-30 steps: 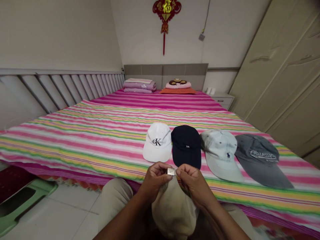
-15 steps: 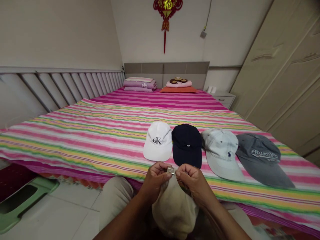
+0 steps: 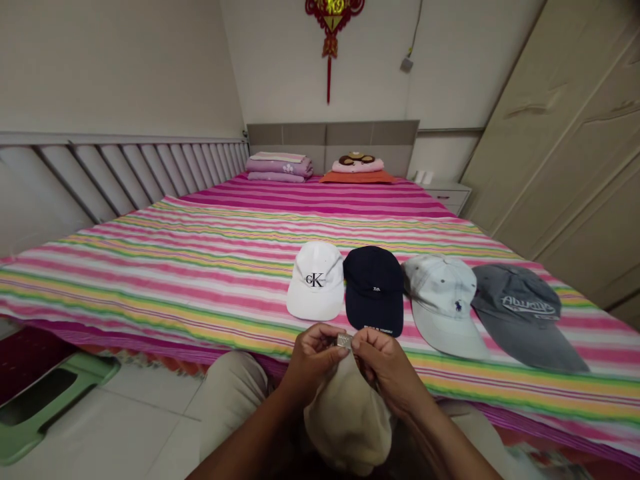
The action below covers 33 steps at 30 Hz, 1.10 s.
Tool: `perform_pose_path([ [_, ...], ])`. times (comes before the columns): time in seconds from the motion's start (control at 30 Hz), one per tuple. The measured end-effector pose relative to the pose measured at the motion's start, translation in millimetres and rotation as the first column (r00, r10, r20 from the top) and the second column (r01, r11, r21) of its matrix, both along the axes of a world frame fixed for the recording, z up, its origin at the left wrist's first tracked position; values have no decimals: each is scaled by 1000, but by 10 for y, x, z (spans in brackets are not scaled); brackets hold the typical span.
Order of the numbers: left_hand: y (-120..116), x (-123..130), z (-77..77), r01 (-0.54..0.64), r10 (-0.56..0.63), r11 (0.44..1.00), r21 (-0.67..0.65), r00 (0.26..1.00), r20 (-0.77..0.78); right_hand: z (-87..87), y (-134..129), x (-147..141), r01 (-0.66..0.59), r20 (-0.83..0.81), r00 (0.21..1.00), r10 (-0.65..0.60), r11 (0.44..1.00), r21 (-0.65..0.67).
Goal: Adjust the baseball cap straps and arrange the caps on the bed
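Head view: near the navy cap (image 3: 374,283), left hand (image 3: 316,360) and right hand (image 3: 387,363) finger-pinched the beige cap (image 3: 350,420) by its buckle (image 3: 344,341); slackening risked slipping.

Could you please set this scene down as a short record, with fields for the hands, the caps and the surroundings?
Left hand: pinching a small metal clasp
Right hand: holding the beige cap, fingertips beside the clasp
Caps on bed, left to right: white cap, navy cap, pale cap with rider logo, grey cap
Surface: striped bedspread
Far end: purple folded bedding, headboard
Floor, lower left: green stool
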<state>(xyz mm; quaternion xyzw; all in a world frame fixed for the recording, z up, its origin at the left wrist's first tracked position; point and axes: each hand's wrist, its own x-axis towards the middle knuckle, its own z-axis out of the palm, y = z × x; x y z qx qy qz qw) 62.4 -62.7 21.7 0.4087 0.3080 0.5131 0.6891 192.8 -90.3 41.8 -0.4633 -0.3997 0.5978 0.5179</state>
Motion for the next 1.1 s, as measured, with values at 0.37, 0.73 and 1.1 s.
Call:
perform_pose_path([
  [0.37, -17, -5, -8, 88, -83, 993, -85, 995, 58, -6, -12, 1, -9, -129, 992, 1, 998, -59],
  [0.73, -26, 31, -37, 150, -144, 988, -36, 980, 138, -21, 3, 1, 11, -199, 980, -12, 1000, -5],
  [1.1, 11, -16, -97, 97, -92, 995, -17, 977, 193, -3, -7, 70, -1, -98, 995, 1, 1000, -2],
])
